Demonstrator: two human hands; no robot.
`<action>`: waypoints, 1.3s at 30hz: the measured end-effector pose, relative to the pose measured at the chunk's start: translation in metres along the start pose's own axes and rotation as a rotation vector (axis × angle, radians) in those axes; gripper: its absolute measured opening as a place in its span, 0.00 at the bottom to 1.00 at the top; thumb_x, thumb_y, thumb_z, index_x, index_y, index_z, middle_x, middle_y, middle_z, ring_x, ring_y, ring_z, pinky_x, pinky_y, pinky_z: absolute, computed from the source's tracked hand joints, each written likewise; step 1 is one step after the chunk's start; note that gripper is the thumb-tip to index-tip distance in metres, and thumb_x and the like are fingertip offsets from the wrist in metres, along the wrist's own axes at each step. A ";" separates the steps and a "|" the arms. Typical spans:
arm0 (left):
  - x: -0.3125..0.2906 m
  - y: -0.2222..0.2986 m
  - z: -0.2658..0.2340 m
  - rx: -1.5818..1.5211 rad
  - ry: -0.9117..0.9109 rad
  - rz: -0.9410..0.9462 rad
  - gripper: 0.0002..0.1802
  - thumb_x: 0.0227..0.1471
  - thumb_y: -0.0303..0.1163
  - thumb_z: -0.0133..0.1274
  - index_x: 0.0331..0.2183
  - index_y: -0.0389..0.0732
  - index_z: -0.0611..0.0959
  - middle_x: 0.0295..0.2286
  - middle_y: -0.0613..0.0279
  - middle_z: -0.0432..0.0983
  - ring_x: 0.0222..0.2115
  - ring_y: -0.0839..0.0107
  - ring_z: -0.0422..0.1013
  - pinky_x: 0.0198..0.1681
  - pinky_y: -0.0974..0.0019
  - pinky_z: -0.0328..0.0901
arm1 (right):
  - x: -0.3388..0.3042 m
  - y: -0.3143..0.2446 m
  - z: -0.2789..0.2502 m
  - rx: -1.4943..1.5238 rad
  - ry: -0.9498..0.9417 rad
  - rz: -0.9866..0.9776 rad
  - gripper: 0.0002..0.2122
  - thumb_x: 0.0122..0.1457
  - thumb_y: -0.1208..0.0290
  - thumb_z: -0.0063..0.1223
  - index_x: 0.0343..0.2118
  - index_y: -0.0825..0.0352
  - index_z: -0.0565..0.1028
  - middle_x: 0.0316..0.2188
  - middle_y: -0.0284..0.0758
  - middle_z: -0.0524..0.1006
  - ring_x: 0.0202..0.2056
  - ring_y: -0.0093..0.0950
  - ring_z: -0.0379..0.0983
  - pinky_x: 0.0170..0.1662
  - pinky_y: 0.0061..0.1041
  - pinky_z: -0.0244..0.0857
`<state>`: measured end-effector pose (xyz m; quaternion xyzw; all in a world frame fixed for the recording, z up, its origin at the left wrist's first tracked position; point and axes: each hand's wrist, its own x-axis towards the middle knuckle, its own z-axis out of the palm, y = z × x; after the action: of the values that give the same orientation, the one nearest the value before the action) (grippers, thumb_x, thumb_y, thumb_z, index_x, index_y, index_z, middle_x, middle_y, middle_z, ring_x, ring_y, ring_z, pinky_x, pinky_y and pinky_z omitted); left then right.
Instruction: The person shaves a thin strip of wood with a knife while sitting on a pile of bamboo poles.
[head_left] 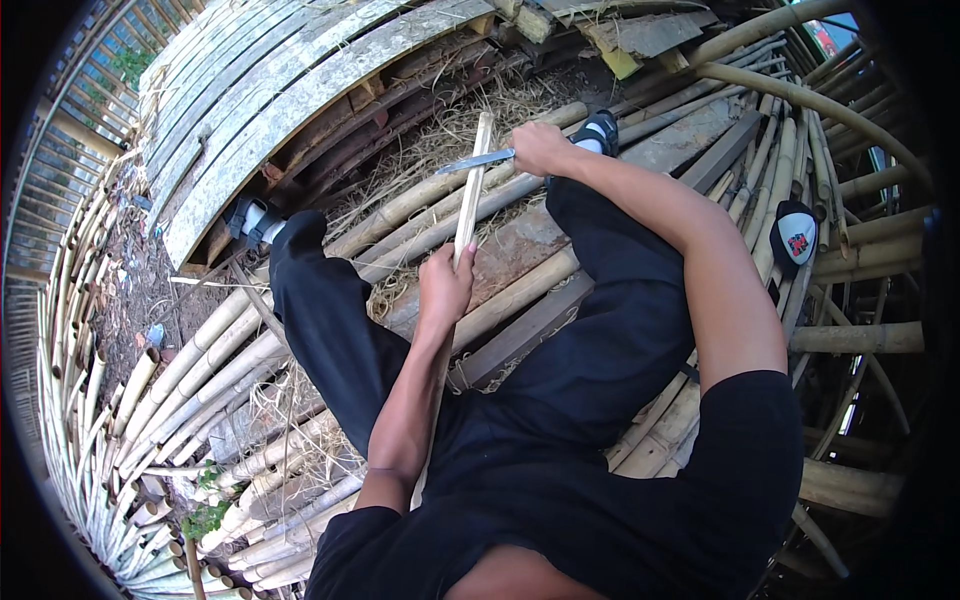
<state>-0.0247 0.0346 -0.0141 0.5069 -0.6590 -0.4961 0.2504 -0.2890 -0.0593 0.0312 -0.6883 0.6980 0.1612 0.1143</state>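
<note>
A long pale bamboo strip (470,205) runs from beneath my left forearm up past my knees. My left hand (446,285) is closed round it at about mid-length, with the thumb along the strip. In my right hand (541,149) a knife is gripped, its handle hidden by the fingers. The knife's blade (480,161) points left and lies across the strip near its far end. From this view I cannot tell how deeply the edge touches the strip.
I sit on stacked bamboo poles (500,310) and timber. A slatted wooden platform (270,110) stands at the far left. Dry shavings (440,150) lie between it and the poles. A white and black object (795,237) rests at the right, beside a bamboo frame (865,260).
</note>
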 end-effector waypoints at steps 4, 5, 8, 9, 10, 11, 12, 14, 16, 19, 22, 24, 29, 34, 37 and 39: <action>-0.002 0.003 -0.005 0.061 -0.044 -0.033 0.22 0.58 0.43 0.51 0.25 0.32 0.79 0.12 0.61 0.68 0.12 0.73 0.64 0.18 0.64 0.59 | 0.003 0.000 -0.002 -0.039 -0.005 0.042 0.11 0.48 0.69 0.51 0.28 0.73 0.79 0.31 0.50 0.79 0.37 0.45 0.78 0.40 0.39 0.72; -0.010 0.007 -0.005 0.020 -0.054 -0.034 0.21 0.58 0.43 0.51 0.25 0.32 0.78 0.12 0.62 0.68 0.12 0.74 0.63 0.18 0.65 0.59 | 0.009 0.020 -0.007 0.004 -0.029 0.098 0.11 0.49 0.68 0.51 0.28 0.72 0.79 0.32 0.51 0.79 0.37 0.45 0.77 0.40 0.39 0.72; -0.015 0.003 -0.009 -0.005 -0.034 0.002 0.21 0.58 0.42 0.51 0.25 0.33 0.78 0.12 0.64 0.67 0.12 0.77 0.62 0.17 0.67 0.58 | 0.004 0.028 -0.006 -0.026 0.148 0.010 0.12 0.49 0.68 0.51 0.30 0.73 0.79 0.33 0.52 0.78 0.38 0.46 0.77 0.41 0.40 0.72; -0.012 0.002 -0.010 -0.010 -0.062 -0.052 0.20 0.57 0.42 0.51 0.27 0.31 0.79 0.15 0.53 0.70 0.15 0.64 0.66 0.22 0.61 0.61 | 0.008 0.025 -0.006 -0.013 0.097 0.042 0.13 0.49 0.68 0.50 0.32 0.74 0.78 0.33 0.53 0.78 0.38 0.47 0.77 0.41 0.41 0.71; -0.011 0.001 -0.011 -0.015 -0.089 -0.107 0.20 0.56 0.41 0.51 0.30 0.30 0.80 0.18 0.42 0.72 0.19 0.52 0.71 0.26 0.55 0.63 | 0.006 0.021 -0.001 -0.009 0.096 0.040 0.13 0.49 0.68 0.50 0.32 0.74 0.78 0.33 0.53 0.78 0.38 0.47 0.77 0.41 0.41 0.71; -0.011 0.001 -0.015 -0.040 -0.100 -0.148 0.20 0.56 0.41 0.51 0.30 0.30 0.80 0.19 0.41 0.73 0.20 0.52 0.71 0.27 0.54 0.64 | 0.003 0.011 0.000 0.063 0.088 0.045 0.13 0.48 0.69 0.49 0.30 0.75 0.78 0.31 0.54 0.78 0.36 0.49 0.76 0.41 0.42 0.71; -0.011 0.001 -0.016 -0.046 -0.089 -0.146 0.20 0.56 0.41 0.51 0.30 0.30 0.80 0.19 0.41 0.73 0.20 0.52 0.71 0.27 0.54 0.64 | -0.001 0.004 -0.001 0.134 0.080 0.048 0.12 0.47 0.70 0.49 0.28 0.77 0.77 0.30 0.55 0.77 0.34 0.50 0.76 0.41 0.43 0.70; -0.010 0.003 -0.014 -0.034 -0.046 -0.119 0.19 0.56 0.40 0.51 0.29 0.30 0.80 0.19 0.42 0.73 0.20 0.51 0.72 0.27 0.54 0.64 | -0.004 -0.005 0.002 0.169 -0.004 0.027 0.13 0.48 0.70 0.49 0.27 0.78 0.77 0.29 0.58 0.76 0.35 0.51 0.76 0.42 0.43 0.69; -0.008 0.001 -0.017 -0.038 -0.038 -0.108 0.19 0.56 0.39 0.51 0.30 0.30 0.80 0.19 0.42 0.73 0.20 0.51 0.72 0.28 0.54 0.64 | -0.009 -0.017 0.009 0.347 -0.067 0.021 0.15 0.46 0.68 0.47 0.26 0.79 0.77 0.31 0.57 0.77 0.36 0.49 0.76 0.41 0.40 0.71; -0.008 -0.006 -0.022 -0.024 -0.045 -0.148 0.18 0.56 0.39 0.51 0.31 0.30 0.80 0.19 0.41 0.73 0.21 0.49 0.72 0.28 0.54 0.64 | -0.015 -0.039 -0.001 0.250 -0.091 -0.053 0.15 0.45 0.67 0.48 0.25 0.79 0.77 0.30 0.56 0.77 0.36 0.49 0.76 0.40 0.40 0.71; -0.009 -0.001 -0.019 -0.033 -0.079 -0.162 0.18 0.56 0.39 0.51 0.30 0.30 0.80 0.19 0.41 0.73 0.21 0.48 0.72 0.28 0.54 0.64 | -0.009 -0.028 0.002 0.124 -0.043 -0.032 0.15 0.45 0.68 0.49 0.25 0.78 0.77 0.29 0.55 0.78 0.35 0.49 0.77 0.40 0.40 0.72; -0.013 0.008 -0.018 -0.015 -0.005 -0.065 0.18 0.56 0.39 0.51 0.29 0.30 0.79 0.18 0.41 0.72 0.20 0.48 0.71 0.27 0.53 0.63 | -0.009 -0.024 0.001 0.102 -0.005 -0.041 0.14 0.44 0.69 0.50 0.26 0.77 0.78 0.28 0.53 0.78 0.34 0.48 0.77 0.40 0.40 0.72; -0.012 0.005 -0.020 -0.025 -0.097 -0.148 0.19 0.57 0.40 0.50 0.30 0.30 0.79 0.18 0.41 0.72 0.20 0.48 0.71 0.27 0.53 0.64 | 0.000 -0.009 -0.004 0.007 -0.009 -0.015 0.12 0.46 0.68 0.52 0.27 0.74 0.78 0.29 0.51 0.79 0.34 0.46 0.77 0.39 0.40 0.72; -0.008 0.014 -0.013 0.002 -0.083 -0.078 0.21 0.57 0.41 0.49 0.26 0.29 0.77 0.17 0.42 0.71 0.18 0.50 0.70 0.26 0.53 0.63 | 0.002 0.014 -0.010 -0.072 0.088 -0.014 0.12 0.47 0.67 0.53 0.27 0.72 0.78 0.30 0.49 0.79 0.34 0.45 0.78 0.38 0.40 0.73; -0.017 0.015 -0.016 -0.063 -0.136 -0.113 0.21 0.58 0.41 0.49 0.26 0.30 0.77 0.14 0.48 0.71 0.15 0.60 0.68 0.23 0.57 0.62 | 0.000 0.025 -0.015 -0.069 0.091 0.007 0.11 0.47 0.68 0.53 0.28 0.72 0.78 0.30 0.48 0.79 0.35 0.45 0.78 0.38 0.40 0.73; -0.021 0.013 -0.020 -0.174 -0.196 -0.215 0.21 0.58 0.42 0.50 0.25 0.32 0.77 0.12 0.59 0.69 0.14 0.73 0.66 0.19 0.63 0.61 | -0.001 0.023 -0.018 -0.085 0.090 0.040 0.11 0.47 0.69 0.51 0.28 0.72 0.79 0.31 0.48 0.79 0.35 0.44 0.78 0.38 0.39 0.72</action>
<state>-0.0057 0.0453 0.0090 0.5002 -0.5768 -0.6221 0.1734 -0.3106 -0.0650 0.0500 -0.6849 0.7087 0.1617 0.0503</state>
